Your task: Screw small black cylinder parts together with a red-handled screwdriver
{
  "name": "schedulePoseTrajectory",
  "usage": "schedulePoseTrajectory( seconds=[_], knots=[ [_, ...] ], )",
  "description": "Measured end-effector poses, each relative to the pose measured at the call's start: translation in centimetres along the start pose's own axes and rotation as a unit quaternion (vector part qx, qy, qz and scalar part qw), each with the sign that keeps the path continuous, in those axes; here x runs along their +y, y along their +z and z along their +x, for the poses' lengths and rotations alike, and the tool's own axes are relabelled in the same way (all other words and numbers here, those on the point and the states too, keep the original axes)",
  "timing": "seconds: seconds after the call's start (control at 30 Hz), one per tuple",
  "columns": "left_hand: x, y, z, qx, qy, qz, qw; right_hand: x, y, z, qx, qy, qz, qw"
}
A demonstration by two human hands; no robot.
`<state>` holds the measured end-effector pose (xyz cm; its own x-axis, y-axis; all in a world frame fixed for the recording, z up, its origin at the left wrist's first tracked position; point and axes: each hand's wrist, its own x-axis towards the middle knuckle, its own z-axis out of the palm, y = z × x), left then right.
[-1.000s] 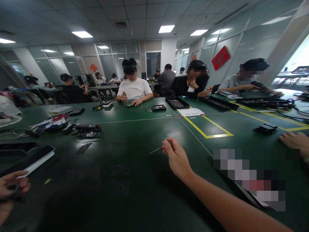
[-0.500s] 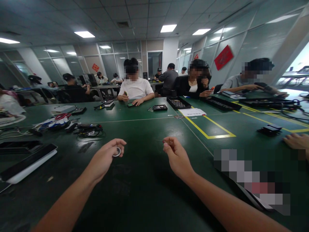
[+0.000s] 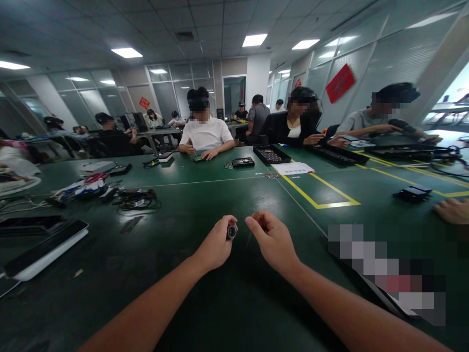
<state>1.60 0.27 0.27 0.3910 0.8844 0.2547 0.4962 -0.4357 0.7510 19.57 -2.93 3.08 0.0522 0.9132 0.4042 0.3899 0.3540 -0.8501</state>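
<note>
Near the middle of the green table [image 3: 176,303], my left hand [image 3: 219,247] is wrapped round a small dark cylinder [image 3: 231,231] with a ring-shaped end that faces me. Just to its right, a small gap away, my right hand [image 3: 274,239] has its fingers pinched on a thin, needle-like piece [image 3: 249,240] that points downward. Something small and reddish-brown shows at those fingertips, too small to make out. The two hands do not touch.
Bundled cables [image 3: 137,199] lie left of centre, beside a long black-and-white device [image 3: 47,252]. Black trays [image 3: 271,155], a white paper [image 3: 293,168] and yellow tape [image 3: 339,204] are farther off. A person in white [image 3: 207,134] sits opposite. Another person's hand [image 3: 454,210] rests at right.
My left hand has moved right, close to my right hand, and its cylinder has turned. The thin piece in my right hand now points down instead of left.
</note>
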Motion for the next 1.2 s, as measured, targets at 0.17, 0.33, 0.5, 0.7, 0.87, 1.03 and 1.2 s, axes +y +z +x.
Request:
schedulePoseTrajectory(
  seconds=[0.17, 0.33, 0.5, 0.7, 0.87, 1.03, 1.2],
  knots=[
    [-0.6, -0.7, -0.5, 0.011, 0.018, 0.017, 1.0, 0.6, 0.1, 0.0, 0.04, -0.005, 0.077, 0.996],
    [-1.4, -0.9, -0.4, 0.062, -0.002, -0.012, 0.998, 0.9, 0.1, 0.0, 0.058, -0.001, 0.085, 0.995],
    [-1.4, -0.8, -0.5, 0.064, -0.014, -0.013, 0.998, 0.8, 0.2, -0.1, 0.03, -0.009, 0.071, 0.997],
    [-1.4, -1.0, -0.5, 0.053, -0.006, -0.003, 0.999, 0.5, 0.2, 0.0, 0.022, -0.01, 0.019, 1.0],
    [-1.6, -1.0, -0.5, 0.057, -0.011, -0.006, 0.998, -0.1, -0.4, -0.2, -0.041, -0.038, 0.012, 0.998],
    [-1.3, -1.0, -0.6, 0.044, 0.0, 0.016, 0.999, -0.3, -0.3, -0.3, -0.019, -0.034, -0.002, 0.999],
    [-1.1, -1.0, -0.5, 0.038, 0.014, 0.056, 0.998, -0.3, -0.2, -0.2, 0.016, -0.024, -0.04, 0.999]
  ],
)
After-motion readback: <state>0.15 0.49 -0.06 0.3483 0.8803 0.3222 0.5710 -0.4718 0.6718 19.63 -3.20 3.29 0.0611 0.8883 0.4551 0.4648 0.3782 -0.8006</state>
